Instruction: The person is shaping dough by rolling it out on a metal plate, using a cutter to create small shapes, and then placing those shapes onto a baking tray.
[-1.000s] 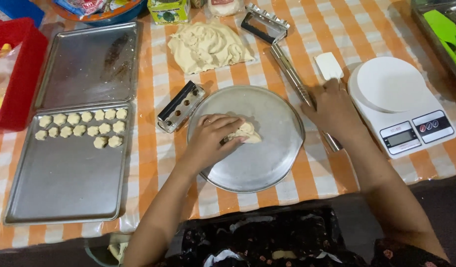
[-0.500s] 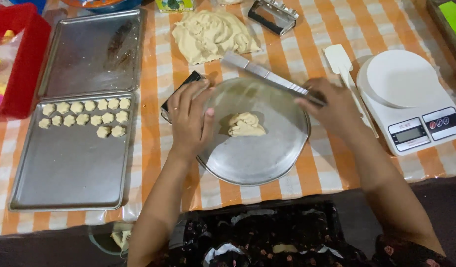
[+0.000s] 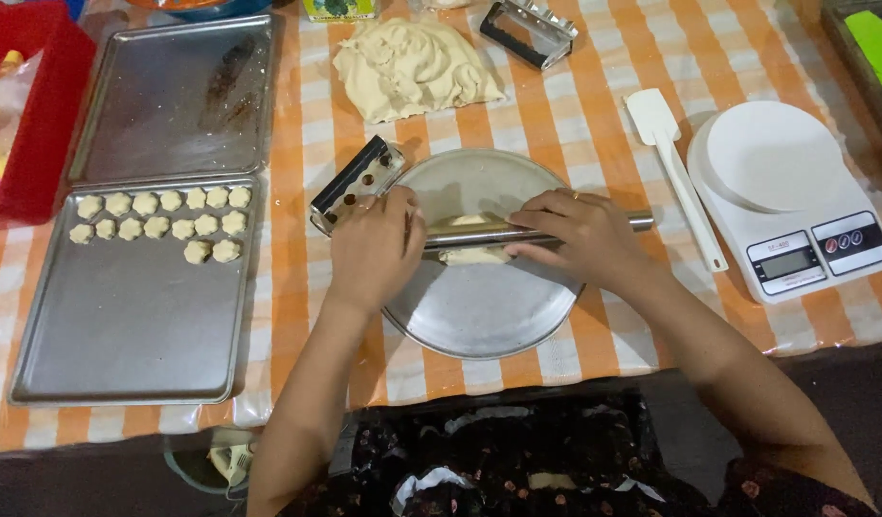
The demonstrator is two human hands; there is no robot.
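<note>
Both hands lie palm-down on a metal rolling pin [image 3: 489,233] that runs left to right across a round metal pan [image 3: 479,306]. Left hand [image 3: 372,251] covers the pin's left end, fingers curled over it. Right hand [image 3: 584,235] presses on the right half, fingers bent over the bar; the right tip of the pin sticks out past it. A small flattened piece of dough [image 3: 471,255] sits under the pin, near the pan's centre.

Far of the pan: a big mound of dough [image 3: 412,69] on the orange checked cloth [image 3: 594,124]. Just left of the pan, a metal cutter [image 3: 357,182]. Further left, a baking tray [image 3: 134,316] with small shaped dough pieces [image 3: 163,222] in rows at its far end. Right of the pan: a white spatula [image 3: 672,163], then a white kitchen scale [image 3: 795,196].
</note>
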